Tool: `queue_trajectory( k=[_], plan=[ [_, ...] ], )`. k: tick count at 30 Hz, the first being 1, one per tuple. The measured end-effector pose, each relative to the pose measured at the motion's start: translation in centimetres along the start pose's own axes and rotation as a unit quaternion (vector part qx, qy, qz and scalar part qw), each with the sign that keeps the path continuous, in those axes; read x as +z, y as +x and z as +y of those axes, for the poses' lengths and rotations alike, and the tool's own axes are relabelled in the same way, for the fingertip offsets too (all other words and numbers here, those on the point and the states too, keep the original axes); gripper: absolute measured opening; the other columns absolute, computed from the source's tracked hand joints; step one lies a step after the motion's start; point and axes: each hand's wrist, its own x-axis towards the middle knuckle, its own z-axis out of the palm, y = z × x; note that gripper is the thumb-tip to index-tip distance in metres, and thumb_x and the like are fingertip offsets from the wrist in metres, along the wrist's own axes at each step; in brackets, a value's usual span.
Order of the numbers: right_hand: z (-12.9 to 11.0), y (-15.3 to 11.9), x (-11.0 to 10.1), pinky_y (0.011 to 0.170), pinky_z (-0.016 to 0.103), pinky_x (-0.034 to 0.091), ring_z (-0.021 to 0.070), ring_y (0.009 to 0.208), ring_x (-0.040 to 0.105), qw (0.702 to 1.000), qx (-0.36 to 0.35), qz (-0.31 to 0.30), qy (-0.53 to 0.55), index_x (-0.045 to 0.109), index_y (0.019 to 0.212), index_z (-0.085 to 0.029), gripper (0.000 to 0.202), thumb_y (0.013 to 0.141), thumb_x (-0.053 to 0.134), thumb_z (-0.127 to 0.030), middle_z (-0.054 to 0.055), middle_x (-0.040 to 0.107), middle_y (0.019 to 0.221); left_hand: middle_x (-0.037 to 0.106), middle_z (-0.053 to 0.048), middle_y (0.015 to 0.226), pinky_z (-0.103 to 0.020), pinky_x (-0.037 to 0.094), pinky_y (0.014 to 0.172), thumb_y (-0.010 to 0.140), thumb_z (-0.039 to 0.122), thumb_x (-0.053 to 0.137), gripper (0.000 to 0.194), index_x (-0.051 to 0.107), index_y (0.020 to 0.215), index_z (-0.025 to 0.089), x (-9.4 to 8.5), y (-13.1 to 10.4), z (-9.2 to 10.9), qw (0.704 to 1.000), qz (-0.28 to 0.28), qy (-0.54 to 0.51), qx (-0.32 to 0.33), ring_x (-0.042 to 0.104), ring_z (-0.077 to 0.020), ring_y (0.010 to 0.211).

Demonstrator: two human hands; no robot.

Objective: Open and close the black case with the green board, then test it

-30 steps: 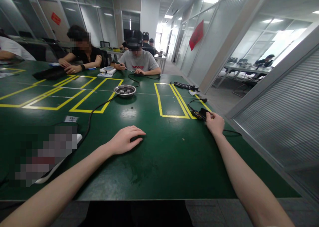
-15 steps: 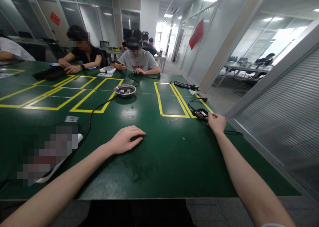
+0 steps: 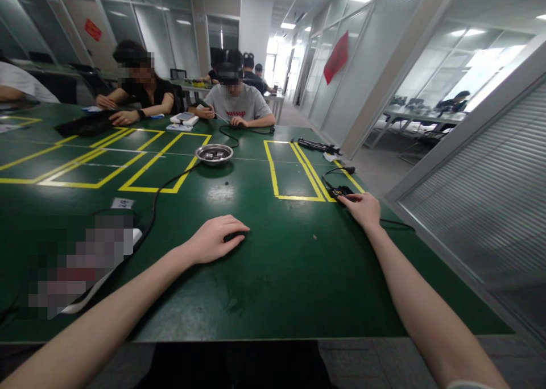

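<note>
My left hand lies palm down on the green table, its fingers stretched out and the thumb apart from them. Between thumb and fingers is a dark patch; whether it is shadow or a small black thing, I cannot tell. Out to the right, my right hand has its fingers closed over the near side of a small black electronic device with coloured parts inside. The hand hides much of it. A black cable with a plug curls beside the device.
A metal bowl holding small metal parts stands mid-table. To the left lie a pixelated power strip and its black cord. A folded black tripod-like thing lies at the far right. Two people work across the table.
My right hand has moved slightly left and further over the black device, covering more of it. My left hand has stayed in place. Across the table, a co-worker's hand has shifted left.
</note>
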Motion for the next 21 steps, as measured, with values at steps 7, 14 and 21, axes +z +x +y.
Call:
queue_trajectory(
  k=[7, 14, 21],
  plan=[
    [-0.4, 0.1, -0.6, 0.069, 0.036, 0.049, 0.0303, 0.085, 0.068, 0.999, -0.014, -0.035, -0.028, 0.084, 0.095, -0.016, 0.046, 0.078, 0.072, -0.057, 0.013, 0.076, 0.090, 0.077, -0.007, 0.112, -0.034, 0.057, 0.090, 0.102, 0.026, 0.055, 0.024, 0.072, 0.116, 0.020, 0.1, 0.0, -0.1, 1.000, -0.005, 0.007, -0.002, 0.070, -0.0210, 0.103],
    [-1.1, -0.2, -0.6, 0.062, 0.034, 0.046, 0.0294, 0.090, 0.070, 0.995, -0.051, -0.058, -0.058, 0.084, 0.096, -0.023, 0.033, 0.082, 0.069, -0.049, 0.010, 0.077, 0.100, 0.077, -0.007, 0.109, -0.034, 0.057, 0.089, 0.102, 0.026, 0.054, 0.023, 0.073, 0.114, 0.021, 0.1, 0.0, 0.0, 1.000, -0.003, 0.006, 0.000, 0.071, -0.0204, 0.101],
    [-0.9, -0.1, -0.5, 0.062, 0.034, 0.048, 0.0305, 0.085, 0.070, 0.998, -0.014, -0.056, 0.010, 0.084, 0.098, -0.022, 0.038, 0.079, 0.070, -0.052, 0.010, 0.080, 0.092, 0.077, -0.007, 0.109, -0.035, 0.057, 0.090, 0.102, 0.027, 0.054, 0.025, 0.074, 0.115, 0.021, -0.1, 0.0, 0.1, 1.000, -0.006, -0.005, -0.003, 0.070, -0.0212, 0.102]
  ],
)
